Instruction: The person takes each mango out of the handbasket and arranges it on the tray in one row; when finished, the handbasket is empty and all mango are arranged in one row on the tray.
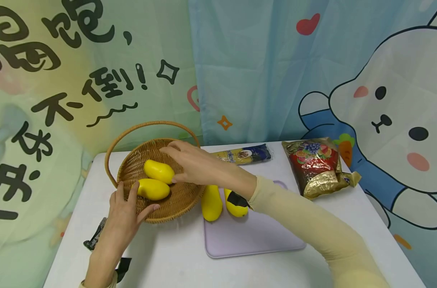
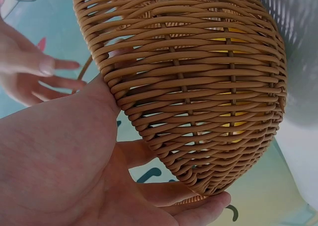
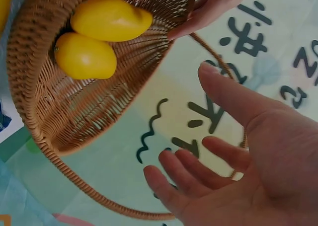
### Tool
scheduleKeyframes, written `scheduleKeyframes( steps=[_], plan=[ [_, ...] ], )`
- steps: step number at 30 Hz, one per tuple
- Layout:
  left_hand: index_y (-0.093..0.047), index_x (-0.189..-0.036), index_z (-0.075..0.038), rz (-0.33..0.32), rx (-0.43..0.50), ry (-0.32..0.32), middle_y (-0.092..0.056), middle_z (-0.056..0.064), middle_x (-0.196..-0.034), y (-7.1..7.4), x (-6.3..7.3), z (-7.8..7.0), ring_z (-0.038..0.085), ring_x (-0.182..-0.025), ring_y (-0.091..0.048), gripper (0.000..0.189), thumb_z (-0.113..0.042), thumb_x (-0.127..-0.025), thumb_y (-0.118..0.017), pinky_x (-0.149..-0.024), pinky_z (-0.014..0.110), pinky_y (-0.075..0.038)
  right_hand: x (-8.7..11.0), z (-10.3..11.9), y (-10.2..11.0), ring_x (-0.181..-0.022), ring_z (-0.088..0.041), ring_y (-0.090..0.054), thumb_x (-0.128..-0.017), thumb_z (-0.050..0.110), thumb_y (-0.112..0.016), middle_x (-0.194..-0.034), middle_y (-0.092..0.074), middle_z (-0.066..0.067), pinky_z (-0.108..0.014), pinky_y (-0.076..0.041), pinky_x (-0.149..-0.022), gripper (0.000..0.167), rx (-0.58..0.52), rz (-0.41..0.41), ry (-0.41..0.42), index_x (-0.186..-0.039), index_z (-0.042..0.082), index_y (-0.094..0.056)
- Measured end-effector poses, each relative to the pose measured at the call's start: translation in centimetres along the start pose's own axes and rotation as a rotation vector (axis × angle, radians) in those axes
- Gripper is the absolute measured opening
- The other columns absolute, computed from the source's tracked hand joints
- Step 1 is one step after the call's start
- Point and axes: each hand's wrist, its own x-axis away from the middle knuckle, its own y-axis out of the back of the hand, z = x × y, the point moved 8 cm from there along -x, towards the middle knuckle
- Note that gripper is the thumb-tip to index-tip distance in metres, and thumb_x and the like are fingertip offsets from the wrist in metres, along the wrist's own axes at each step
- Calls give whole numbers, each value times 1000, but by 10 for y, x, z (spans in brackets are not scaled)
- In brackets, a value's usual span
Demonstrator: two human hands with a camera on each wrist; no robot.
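Observation:
A brown wicker basket [image 1: 182,202] with a tall arched handle [image 1: 157,123] tilts toward the front of the table. Two yellow mangoes lie inside, an upper mango [image 1: 158,171] and a lower mango [image 1: 152,189]. My left hand [image 1: 119,216] grips the basket's front-left rim, its thumb and fingers hooked over the edge. Those fingertips come close to the lower mango in the head view. Over the basket's right side hovers my right hand [image 1: 191,160], fingers spread and loosely bent. The right wrist view shows nothing in that palm, and the mangoes [image 3: 112,20] apart from it.
Right of the basket, a yellow mango [image 1: 211,206] and a second one [image 1: 235,210], partly behind my right wrist, lie at a lilac board [image 1: 254,240]. A blue-and-gold packet [image 1: 252,155] and a red-and-gold bag [image 1: 315,166] lie farther back, before a printed curtain [image 1: 240,72].

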Motion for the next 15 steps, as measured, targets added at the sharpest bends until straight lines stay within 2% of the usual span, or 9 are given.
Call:
scheduleKeyframes(
  steps=[7,11,15],
  plan=[
    [-34,-154,3,-40,-17,-32,-18,45,-155,1,0,-2,61,-133,-30,87,-51,-94,-67,-92,73,-46,-45,-7,-24,-148,-27,-38,-94,33,-74,-163,-33,-11,-41,-40,-117,82,55,157,-72,-161,18,-29],
    [-35,-154,3,-44,-15,-32,-18,44,-155,1,1,-2,60,-133,-30,87,-51,-94,-67,-91,73,-46,-60,-15,-41,-148,-27,-37,-95,31,-73,-164,-29,-13,-38,-45,-112,82,74,208,-97,-161,17,-26],
    [-34,-153,2,-34,-9,-27,-17,44,-156,1,2,-2,60,-134,-29,86,-50,-94,-68,-92,73,-46,-71,-25,-58,-148,-30,-37,-95,26,-73,-164,-28,-16,-40,-43,-114,83,81,238,-128,-162,17,-26]
  ],
)
